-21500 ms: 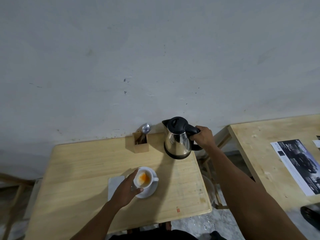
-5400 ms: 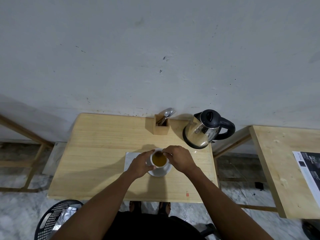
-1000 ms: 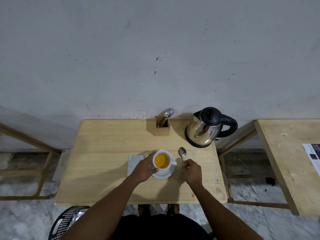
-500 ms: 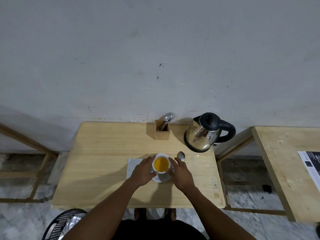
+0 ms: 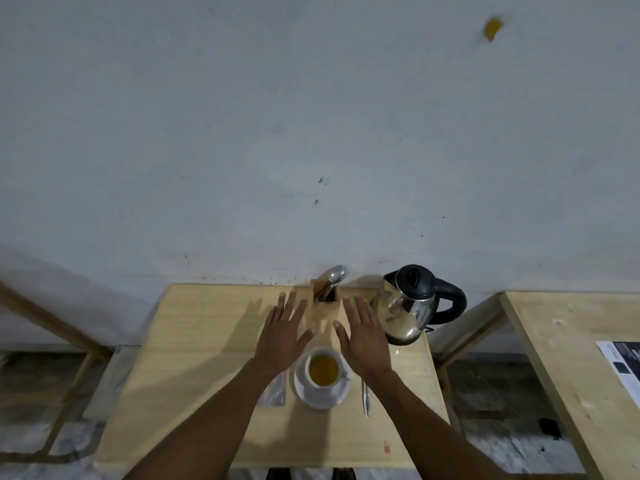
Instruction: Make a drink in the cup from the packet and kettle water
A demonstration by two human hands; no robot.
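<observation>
A white cup (image 5: 323,370) full of orange-yellow drink stands on a white saucer (image 5: 320,396) near the middle of the wooden table (image 5: 194,341). My left hand (image 5: 282,332) and my right hand (image 5: 363,332) hover flat, palms down, fingers spread, just beyond the cup on either side, holding nothing. A silvery packet (image 5: 273,393) lies left of the saucer, partly under my left forearm. A spoon (image 5: 365,398) lies on the table right of the saucer. The steel kettle (image 5: 408,306) with black lid and handle stands at the back right.
A wooden holder (image 5: 323,304) with spoons stands against the wall between my hands. A second wooden table (image 5: 568,358) with a printed sheet (image 5: 623,362) is to the right, across a gap. A wooden frame (image 5: 52,327) leans at the left.
Both hands have let go of the cup and saucer and moved forward, spread flat above the table. The view has tilted up.
</observation>
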